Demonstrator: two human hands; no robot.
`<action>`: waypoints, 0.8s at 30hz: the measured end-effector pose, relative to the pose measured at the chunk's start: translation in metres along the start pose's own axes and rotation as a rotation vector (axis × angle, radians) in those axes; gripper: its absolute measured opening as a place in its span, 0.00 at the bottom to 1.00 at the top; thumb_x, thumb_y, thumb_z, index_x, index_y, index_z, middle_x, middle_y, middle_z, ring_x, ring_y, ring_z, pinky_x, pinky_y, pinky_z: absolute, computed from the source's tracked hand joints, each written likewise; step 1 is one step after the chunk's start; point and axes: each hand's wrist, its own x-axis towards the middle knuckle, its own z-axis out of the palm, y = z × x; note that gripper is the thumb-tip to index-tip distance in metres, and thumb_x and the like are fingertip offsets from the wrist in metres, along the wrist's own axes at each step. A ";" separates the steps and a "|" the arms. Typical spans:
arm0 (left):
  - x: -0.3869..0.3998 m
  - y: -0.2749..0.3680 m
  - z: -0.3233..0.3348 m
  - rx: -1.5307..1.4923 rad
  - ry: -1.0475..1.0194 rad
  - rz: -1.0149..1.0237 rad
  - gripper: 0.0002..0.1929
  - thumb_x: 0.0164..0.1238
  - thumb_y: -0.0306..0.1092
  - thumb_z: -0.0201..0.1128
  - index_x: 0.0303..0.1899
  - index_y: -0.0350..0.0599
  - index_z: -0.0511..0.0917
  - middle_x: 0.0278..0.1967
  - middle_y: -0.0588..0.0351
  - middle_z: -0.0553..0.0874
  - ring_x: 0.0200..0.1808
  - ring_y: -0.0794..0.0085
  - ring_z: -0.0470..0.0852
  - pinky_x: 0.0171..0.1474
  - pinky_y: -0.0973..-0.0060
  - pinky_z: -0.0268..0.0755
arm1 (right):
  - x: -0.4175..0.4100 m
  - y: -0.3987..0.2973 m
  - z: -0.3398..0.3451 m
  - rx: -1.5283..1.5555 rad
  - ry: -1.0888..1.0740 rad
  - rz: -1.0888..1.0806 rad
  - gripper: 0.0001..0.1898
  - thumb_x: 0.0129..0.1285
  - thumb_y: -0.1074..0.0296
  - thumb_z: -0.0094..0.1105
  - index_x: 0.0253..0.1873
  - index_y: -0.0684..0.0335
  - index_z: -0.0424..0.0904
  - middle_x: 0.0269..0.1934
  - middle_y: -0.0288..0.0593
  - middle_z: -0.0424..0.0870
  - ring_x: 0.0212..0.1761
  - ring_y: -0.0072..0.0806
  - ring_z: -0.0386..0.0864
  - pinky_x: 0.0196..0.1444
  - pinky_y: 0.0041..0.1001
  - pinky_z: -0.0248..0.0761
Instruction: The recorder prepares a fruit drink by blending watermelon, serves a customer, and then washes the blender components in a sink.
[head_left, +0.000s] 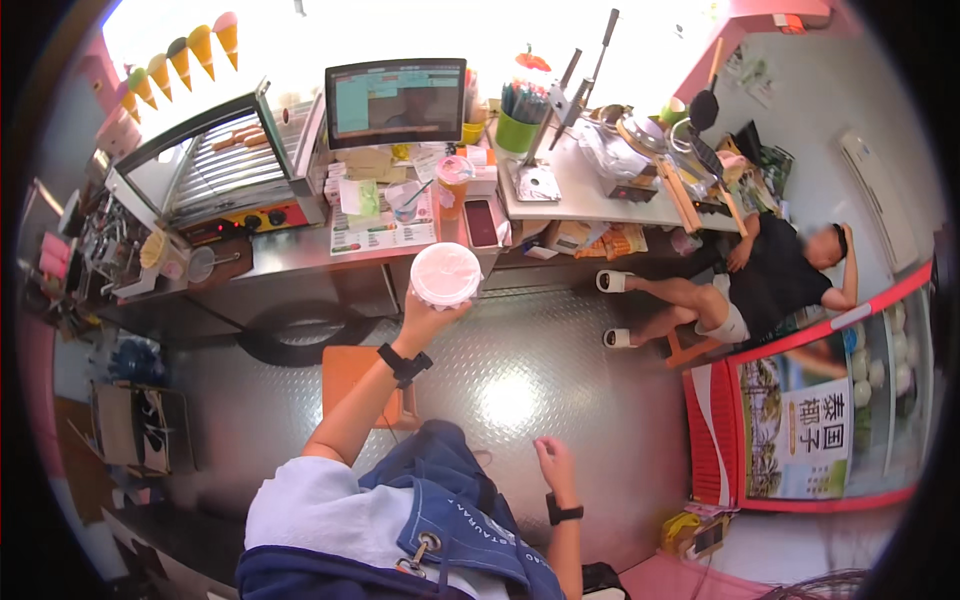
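My left hand (437, 315) is closed around a cup with a pinkish-white lid (445, 274), held out in front of the counter's edge. Just beyond it on the counter (285, 262) are a smartphone (481, 223), a sealed cup of orange drink (453, 187), a small clear cup with a blue spoon (406, 204) and a printed menu sheet (382, 234). Low at my right side, my right hand (553, 459) hangs over the floor, away from any object; its fingers are partly curled and nothing shows in them. Both wrists wear black bands.
A touch-screen monitor (396, 103) stands behind the cups, left of it a sausage roller grill (232, 161). Waffle irons (660, 161) lie at the right. An orange stool (352, 386) is on the metal floor. A seated person (780, 274) is at the right, near a red-framed display fridge (810, 420).
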 end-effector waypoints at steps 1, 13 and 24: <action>-0.003 -0.001 -0.005 0.005 0.024 -0.035 0.30 0.41 0.24 0.72 0.50 0.35 0.68 0.45 0.54 0.79 0.47 0.74 0.77 0.51 0.77 0.70 | 0.024 -0.004 -0.006 -0.040 -0.062 -0.082 0.06 0.58 0.70 0.55 0.36 0.67 0.78 0.30 0.46 0.80 0.30 0.34 0.79 0.35 0.27 0.72; 0.027 -0.024 -0.069 0.415 0.407 0.042 0.34 0.36 0.30 0.74 0.50 0.38 0.68 0.45 0.53 0.79 0.48 0.70 0.77 0.53 0.72 0.69 | 0.378 -0.138 0.134 0.148 -0.131 -0.375 0.42 0.44 0.62 0.71 0.62 0.66 0.55 0.55 0.56 0.68 0.56 0.39 0.69 0.54 0.33 0.67; 0.081 0.006 -0.061 0.353 0.203 -0.071 0.30 0.50 0.24 0.65 0.56 0.39 0.61 0.48 0.48 0.77 0.48 0.67 0.78 0.49 0.72 0.74 | 0.469 -0.187 0.236 0.298 0.082 -0.377 0.43 0.39 0.64 0.74 0.59 0.71 0.56 0.51 0.56 0.70 0.54 0.45 0.70 0.55 0.33 0.64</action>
